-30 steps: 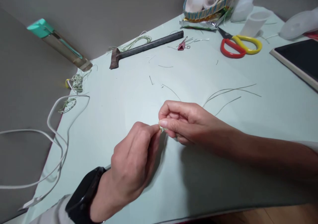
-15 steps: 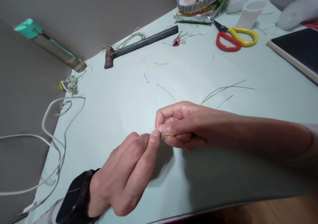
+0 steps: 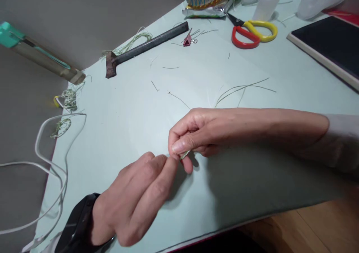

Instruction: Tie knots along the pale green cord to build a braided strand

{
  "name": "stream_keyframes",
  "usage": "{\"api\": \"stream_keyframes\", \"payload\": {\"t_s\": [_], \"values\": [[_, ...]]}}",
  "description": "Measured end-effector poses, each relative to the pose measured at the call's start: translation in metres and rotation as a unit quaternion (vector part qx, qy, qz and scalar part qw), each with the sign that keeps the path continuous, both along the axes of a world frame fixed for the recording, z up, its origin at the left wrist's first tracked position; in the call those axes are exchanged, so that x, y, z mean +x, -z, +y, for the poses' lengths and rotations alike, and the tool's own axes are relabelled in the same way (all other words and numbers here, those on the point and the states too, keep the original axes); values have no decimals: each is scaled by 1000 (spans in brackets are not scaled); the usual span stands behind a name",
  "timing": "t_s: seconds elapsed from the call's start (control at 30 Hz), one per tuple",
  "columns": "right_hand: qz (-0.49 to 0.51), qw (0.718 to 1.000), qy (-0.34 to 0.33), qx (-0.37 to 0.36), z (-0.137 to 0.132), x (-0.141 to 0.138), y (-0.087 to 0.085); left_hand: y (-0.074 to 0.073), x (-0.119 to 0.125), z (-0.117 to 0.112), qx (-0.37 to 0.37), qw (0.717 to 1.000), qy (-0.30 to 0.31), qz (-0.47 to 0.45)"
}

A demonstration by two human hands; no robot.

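My right hand pinches a small piece of thin green strand between thumb and index finger. A short pale-green part of it shows below the thumb; the rest is hidden by my fingers. My left hand meets it from the lower left, its thumb and index finger pressed together at the strand's end, and it wears a black watch on the wrist. Beyond my right hand, long loose green strands lie on the pale table.
Across the back are a hammer, a pink binder clip, scissors with red and yellow handles, and a white cup. A dark tablet-like object lies at right. A white cable loops over the left edge.
The view has shifted, so the table items appear farther left and mostly higher. My right thumb and fingers have tilted, with one finger extended lower, and more of the green strand shows beneath the thumb.
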State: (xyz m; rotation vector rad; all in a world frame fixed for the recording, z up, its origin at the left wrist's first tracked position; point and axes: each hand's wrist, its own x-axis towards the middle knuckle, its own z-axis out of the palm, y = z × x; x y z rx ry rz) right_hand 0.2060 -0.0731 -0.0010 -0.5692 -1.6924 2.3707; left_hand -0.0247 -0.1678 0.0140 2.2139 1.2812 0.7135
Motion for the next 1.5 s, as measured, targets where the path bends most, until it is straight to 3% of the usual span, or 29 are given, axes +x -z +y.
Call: {"api": "stream_keyframes", "payload": {"t_s": [0.07, 0.17, 0.23, 0.37, 0.47, 0.6, 0.63, 0.7, 0.83, 0.97, 1.17, 1.4, 1.5], "values": [[-5, 996, 32, 78, 2, 2, 1, 5, -1, 10, 116, 985, 96, 86], [-17, 978, 78, 193, 5, 3, 2, 9, 5, 21, 144, 982, 52, 107], [-42, 962, 92, 253, 7, 3, 3, 8, 11, 24, 108, 992, 8, 61], [-129, 915, 136, 357, 10, 5, 7, -1, 17, 24, -46, 996, -73, -33], [-190, 836, 183, 481, 11, 8, 10, -7, 18, 26, -182, 968, -126, -117], [-170, 703, 257, 641, 4, 10, 9, -9, 18, 31, -341, 898, -163, -227], [-150, 677, 278, 665, 0, 9, 7, -9, 18, 32, -362, 884, -165, -244], [-114, 653, 288, 691, -12, 3, 2, -10, 19, 33, -389, 866, -164, -269], [-83, 646, 227, 724, -35, -12, -2, -12, 19, 32, -420, 843, -153, -300], [-110, 640, 246, 720, -44, -19, 3, -13, 19, 31, -429, 831, -147, -323], [-121, 590, 261, 755, -41, -16, 10, -13, 21, 30, -447, 814, -142, -344], [-106, 668, 244, 695, -45, -17, 15, -13, 21, 32, -444, 811, -140, -354], [-65, 706, 200, 676, -48, -16, 12, -10, 19, 35, -428, 818, -145, -356]]}}
